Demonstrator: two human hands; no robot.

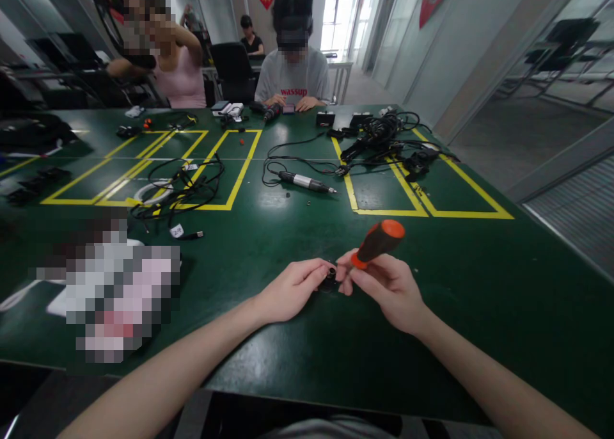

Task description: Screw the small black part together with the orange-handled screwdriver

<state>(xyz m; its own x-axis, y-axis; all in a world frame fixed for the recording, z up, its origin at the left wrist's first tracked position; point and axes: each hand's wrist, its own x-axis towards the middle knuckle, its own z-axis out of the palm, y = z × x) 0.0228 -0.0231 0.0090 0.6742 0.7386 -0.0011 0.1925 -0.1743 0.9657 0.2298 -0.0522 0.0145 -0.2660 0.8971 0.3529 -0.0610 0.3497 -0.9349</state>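
Observation:
My right hand [391, 292] is closed round the lower part of a screwdriver [381, 242] with a dark and orange handle, which leans up and to the right. The screwdriver's tip is hidden by my fingers. On the table, my left hand [297, 287] pinches a small black round part [330, 276] from its left side. Fingers of my right hand come close to the part's right edge; whether they touch it I cannot tell. The part's kind is too small to make out.
Beyond my hands, an electric screwdriver [304, 182] with a cord lies on the green table [268, 234]. Tangled black cables [384, 138] lie at the back right, more cables [192, 183] at the left. A blurred-out object [125, 292] sits at the left. A person [295, 74] sits opposite.

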